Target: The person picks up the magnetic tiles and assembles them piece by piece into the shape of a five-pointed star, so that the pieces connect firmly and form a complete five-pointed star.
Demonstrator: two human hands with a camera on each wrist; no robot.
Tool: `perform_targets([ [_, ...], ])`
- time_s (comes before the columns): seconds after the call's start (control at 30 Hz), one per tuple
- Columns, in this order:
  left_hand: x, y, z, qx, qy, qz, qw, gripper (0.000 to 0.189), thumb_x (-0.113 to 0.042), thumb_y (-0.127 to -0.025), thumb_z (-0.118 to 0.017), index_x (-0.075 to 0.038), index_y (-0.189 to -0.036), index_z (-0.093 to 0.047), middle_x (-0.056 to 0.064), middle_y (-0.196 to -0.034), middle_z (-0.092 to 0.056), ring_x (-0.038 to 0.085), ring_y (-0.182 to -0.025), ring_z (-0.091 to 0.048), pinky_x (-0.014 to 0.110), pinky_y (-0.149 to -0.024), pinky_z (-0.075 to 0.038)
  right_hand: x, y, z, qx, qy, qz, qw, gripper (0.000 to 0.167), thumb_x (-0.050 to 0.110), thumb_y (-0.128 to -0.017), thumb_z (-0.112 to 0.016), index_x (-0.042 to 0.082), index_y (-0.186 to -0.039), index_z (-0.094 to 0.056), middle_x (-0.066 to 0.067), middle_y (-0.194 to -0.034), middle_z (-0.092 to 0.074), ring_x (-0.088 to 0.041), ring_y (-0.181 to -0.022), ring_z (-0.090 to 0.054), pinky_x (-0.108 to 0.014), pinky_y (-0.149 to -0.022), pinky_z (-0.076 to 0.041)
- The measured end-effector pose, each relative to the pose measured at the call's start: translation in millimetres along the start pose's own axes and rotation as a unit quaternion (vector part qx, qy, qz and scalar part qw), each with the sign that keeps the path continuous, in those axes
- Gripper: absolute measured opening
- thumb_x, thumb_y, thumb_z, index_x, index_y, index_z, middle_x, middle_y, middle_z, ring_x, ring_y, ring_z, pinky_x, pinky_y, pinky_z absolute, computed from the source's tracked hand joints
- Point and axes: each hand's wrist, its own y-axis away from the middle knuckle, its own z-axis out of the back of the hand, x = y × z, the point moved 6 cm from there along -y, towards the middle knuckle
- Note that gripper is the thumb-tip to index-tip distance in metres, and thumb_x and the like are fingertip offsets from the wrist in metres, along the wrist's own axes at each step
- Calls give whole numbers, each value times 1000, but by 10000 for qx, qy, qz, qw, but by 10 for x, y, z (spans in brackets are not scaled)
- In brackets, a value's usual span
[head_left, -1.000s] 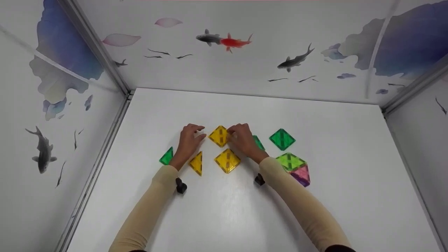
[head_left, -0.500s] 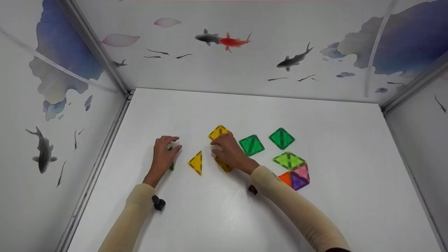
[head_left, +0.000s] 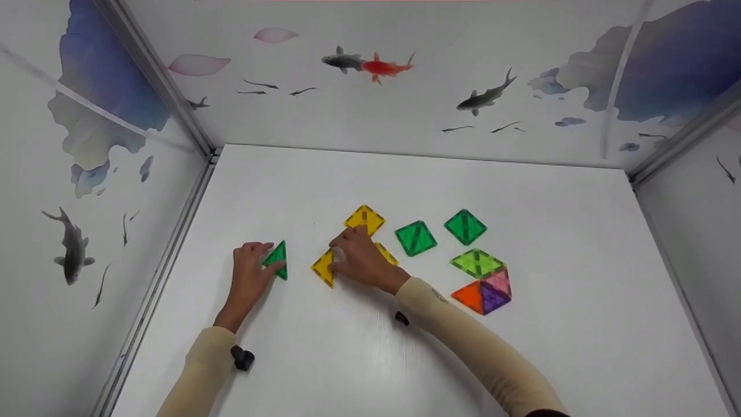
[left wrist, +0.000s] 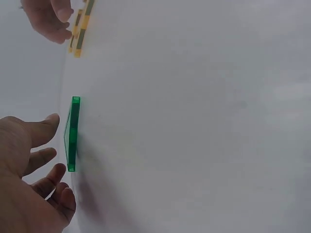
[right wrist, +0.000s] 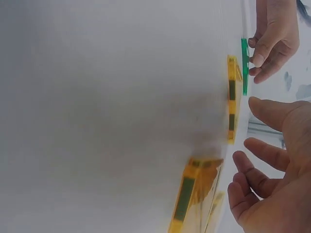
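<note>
My left hand (head_left: 249,275) is over the left side of a translucent green triangle tile (head_left: 279,259) lying flat on the white table. In the left wrist view, its thumb and fingers are spread beside the green tile's edge, pinching nothing. My right hand (head_left: 362,259) reaches over the right edge of a yellow triangle tile (head_left: 322,268). The right wrist view has that thumb and its fingers apart, close to the yellow tile. Partly covered by the right hand is a yellow diamond of tiles (head_left: 385,254); another yellow diamond (head_left: 363,218) lies just beyond it.
Two green diamonds (head_left: 416,238) (head_left: 465,227) lie to the right. Below them a light green diamond (head_left: 477,263) touches a pink tile (head_left: 500,282), with purple (head_left: 494,298) and orange (head_left: 470,296) tiles alongside. Patterned wall panels (head_left: 370,116) bound the white table (head_left: 347,359).
My left hand has moved left and nearer, away from the yellow tiles to the green triangle. My right hand has shifted left from the far yellow diamond to the yellow triangle.
</note>
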Motion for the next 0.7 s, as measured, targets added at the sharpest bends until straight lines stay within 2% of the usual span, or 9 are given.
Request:
perform_targets([
  [0.17, 40, 48, -9, 90, -181, 52, 9998, 60, -17, -101, -82, 8, -151, -60, 27, -144, -51, 41, -133, -41, 53, -109, -42, 65, -9, -97, 104, 338, -61, 9994, 61, 44, -99, -84, 3, -141, -69, -14, -131, -63, -31, -125, -50, -41, -110, -45],
  [0.33, 44, 51, -13, 87, -415, -23, 9991, 60, -16, -99, -84, 10, -148, -61, 27, -141, -51, 41, -129, -41, 53, -104, -43, 80, -11, -155, 91, 660, 19, 9978, 69, 49, -96, -85, 0, -140, -67, -16, -129, -61, -33, -123, -51, -42, -109, -43],
  [0.5, 43, 35, -41, 109, -492, -20, 9987, 52, -15, -100, -83, 9, -143, -66, 25, -136, -50, 39, -127, -40, 52, -105, -43, 72, -6, -157, 147, 752, -87, 9970, 74, 54, -94, -85, -2, -138, -64, -17, -127, -59, -32, -120, -50, -42, -107, -43],
  [0.7, 36, 26, -67, 97, -324, 105, 9994, 49, -13, -100, -83, 9, -140, -67, 24, -136, -52, 39, -129, -41, 54, -108, -43, 56, 17, -147, 310, 655, -238, 9971, 75, 58, -89, -89, 0, -127, -60, -14, -117, -53, -30, -112, -46, -42, -99, -42],
])
